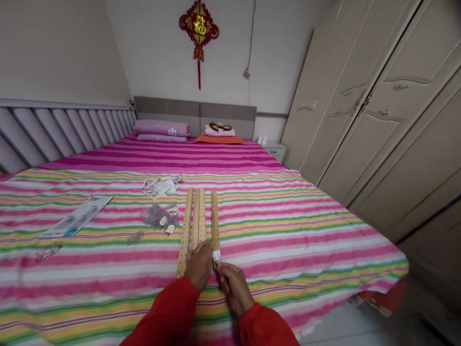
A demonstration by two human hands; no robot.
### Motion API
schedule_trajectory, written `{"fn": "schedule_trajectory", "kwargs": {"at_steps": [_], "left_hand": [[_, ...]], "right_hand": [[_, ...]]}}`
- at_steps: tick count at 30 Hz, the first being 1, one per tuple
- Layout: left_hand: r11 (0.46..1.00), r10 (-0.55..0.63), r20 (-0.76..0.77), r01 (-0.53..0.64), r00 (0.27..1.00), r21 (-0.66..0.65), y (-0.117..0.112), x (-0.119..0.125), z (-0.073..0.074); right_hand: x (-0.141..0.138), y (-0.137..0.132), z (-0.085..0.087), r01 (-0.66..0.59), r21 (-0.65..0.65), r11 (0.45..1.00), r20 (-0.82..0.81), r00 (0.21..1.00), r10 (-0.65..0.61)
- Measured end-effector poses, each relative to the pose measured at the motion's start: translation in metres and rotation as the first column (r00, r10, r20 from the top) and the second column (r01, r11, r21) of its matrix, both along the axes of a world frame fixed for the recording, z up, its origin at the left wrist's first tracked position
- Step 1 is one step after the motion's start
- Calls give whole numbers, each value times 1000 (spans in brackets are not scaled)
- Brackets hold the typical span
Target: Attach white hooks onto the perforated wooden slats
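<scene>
My left hand is closed at the lower end of a narrow, pale wooden strip with small holes. Its wrist side lies over several similar perforated wooden strips, which rest side by side just to the left. At the near end of the single strip is a white tab with a small metal piece below it. The fingertips of my right hand pinch this metal piece from the right. Its exact kind is too small to make out, and my fingers partly hide it.
Left of the strips lie clear plastic bits with white pieces, small packets, a long flat package and thin wire-like rings. Everything rests on a striped bed sheet. A wardrobe stands at right.
</scene>
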State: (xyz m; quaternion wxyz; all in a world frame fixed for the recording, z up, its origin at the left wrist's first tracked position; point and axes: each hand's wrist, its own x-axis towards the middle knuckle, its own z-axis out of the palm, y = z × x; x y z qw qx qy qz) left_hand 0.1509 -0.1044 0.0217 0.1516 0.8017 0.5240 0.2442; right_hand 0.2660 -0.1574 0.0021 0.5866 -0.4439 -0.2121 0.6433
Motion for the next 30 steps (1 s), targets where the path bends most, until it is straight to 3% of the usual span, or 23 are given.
{"fn": "schedule_trajectory", "kwargs": {"at_steps": [5,9,11,13,16,18,21,30], "left_hand": [[999,-45,-59,45,997,-2,-4,8,-2],[999,-22,-67,24,997,37,-6,3,-2],[997,-5,-73,11,997,75,-7,-2,-1],[992,-7,-79,17,997,128,-10,-7,-2],[978,-22,-76,37,997,203,-17,-9,-4],[970,-18,-71,35,997,243,-22,-8,-7],[962,-8,-83,31,996,272,-26,-4,-10],[974,-33,-118,59,992,220,-29,4,-18]], "right_hand": [[8,-6,-6,6,15,1000,56,998,-7],[15,-10,-12,-33,20,999,279,960,27],[21,-14,-10,58,120,991,463,879,-108],[27,-16,-4,100,313,944,617,735,-282],[31,-16,7,-103,495,863,748,557,-362],[31,-13,10,-219,505,835,805,468,-364],[27,-7,9,-288,469,835,863,350,-364],[25,-5,2,-320,391,863,920,118,-373]]}}
